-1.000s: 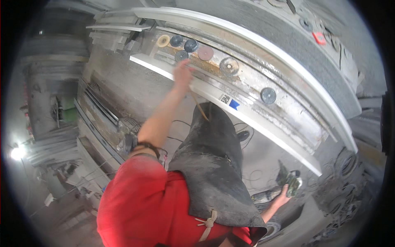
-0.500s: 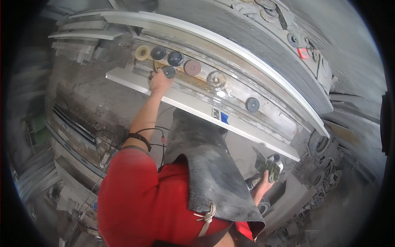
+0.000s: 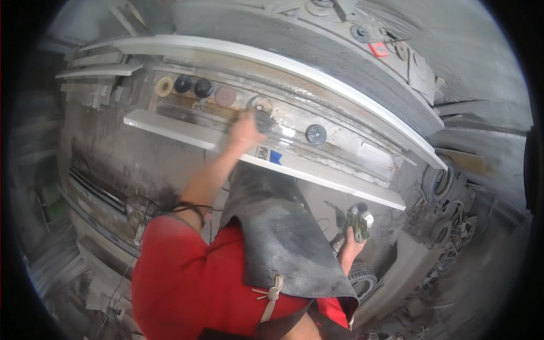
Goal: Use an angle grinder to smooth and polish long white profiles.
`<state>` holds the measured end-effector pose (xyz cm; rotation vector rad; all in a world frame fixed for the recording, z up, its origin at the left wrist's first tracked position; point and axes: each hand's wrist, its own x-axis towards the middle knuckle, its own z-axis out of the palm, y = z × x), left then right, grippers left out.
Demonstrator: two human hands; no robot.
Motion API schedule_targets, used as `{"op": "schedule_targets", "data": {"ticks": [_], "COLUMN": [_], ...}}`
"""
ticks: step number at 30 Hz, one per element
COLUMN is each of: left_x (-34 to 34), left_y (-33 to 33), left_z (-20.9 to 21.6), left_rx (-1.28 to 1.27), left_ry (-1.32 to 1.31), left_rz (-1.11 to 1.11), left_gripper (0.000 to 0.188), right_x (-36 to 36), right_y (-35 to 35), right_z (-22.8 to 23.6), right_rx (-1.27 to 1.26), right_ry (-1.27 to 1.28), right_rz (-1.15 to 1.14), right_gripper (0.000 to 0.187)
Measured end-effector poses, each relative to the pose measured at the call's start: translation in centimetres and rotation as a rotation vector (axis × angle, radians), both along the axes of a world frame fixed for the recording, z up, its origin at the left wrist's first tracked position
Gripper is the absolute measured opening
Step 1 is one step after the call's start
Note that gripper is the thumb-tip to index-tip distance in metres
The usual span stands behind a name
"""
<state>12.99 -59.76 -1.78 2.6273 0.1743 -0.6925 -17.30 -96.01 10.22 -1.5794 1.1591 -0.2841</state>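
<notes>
My left hand (image 3: 245,136), smeared by motion, grips a dark round polishing pad (image 3: 263,121) above the wet bench, just in front of a pale translucent disc (image 3: 260,104). Off to the right, beyond the white slab's near edge, my right hand (image 3: 352,245) is wrapped round a green and silver handheld grinder (image 3: 358,218). The grinder's head points up and its far details are hard to make out. On the bench a grey ridged pad (image 3: 316,134) lies right of my left hand. To the left lie a yellow disc (image 3: 164,86), two black pads (image 3: 192,86) and a reddish disc (image 3: 225,96).
A long white slab (image 3: 181,131) runs along the bench's near side, with a blue sticker on it. Another long white strip (image 3: 283,67) borders the far side. At the right are tyres (image 3: 362,277) and heaped cables. A dark apron (image 3: 277,226) hangs before me.
My left hand has carried the dark pad rightwards along the bench, from beside the black pads to the pale disc. The view has shifted somewhat; my right hand still holds the grinder.
</notes>
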Motion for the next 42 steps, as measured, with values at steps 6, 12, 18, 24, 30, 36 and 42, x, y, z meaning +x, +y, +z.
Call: {"op": "schedule_targets", "data": {"ticks": [6, 12, 18, 24, 30, 36, 42], "left_x": [0.2, -2.4, -16.0, -15.0, -15.1, -15.1, -13.5], "left_y": [-12.7, -12.8, -6.1, -5.9, -9.0, -10.2, -8.8], "left_z": [-4.3, -3.6, -3.4, -5.4, -9.7, -10.5, -5.2], "left_rx": [0.002, -0.038, -0.319, -0.923, -1.257, -1.416, -1.377], "left_ry": [-0.042, -0.285, -0.582, -0.049, 0.322, 0.359, 0.352], "left_rz": [-0.291, -0.064, 0.991, 1.601, 1.604, 1.637, 1.538], "left_gripper": [0.093, 0.087, 0.103, 0.088, 0.040, 0.036, 0.037], "right_x": [-1.3, -4.8, -2.3, 1.3, 3.0, 1.8, 2.0], "right_y": [-4.5, -8.0, -7.7, -9.9, -8.9, -7.8, -6.4], "right_z": [-0.3, 0.0, -0.1, -1.0, 1.0, 1.1, 1.6], "right_rx": [-0.058, -0.060, -0.052, -0.139, -0.040, -0.124, -0.100], "right_ry": [0.034, 0.019, 0.146, 0.139, 0.126, 0.124, 0.063], "right_rz": [0.098, 0.095, 0.174, 0.362, 0.321, 0.318, 0.217], "right_gripper": [0.057, 0.051, 0.055, 0.062, 0.055, 0.063, 0.067]}}
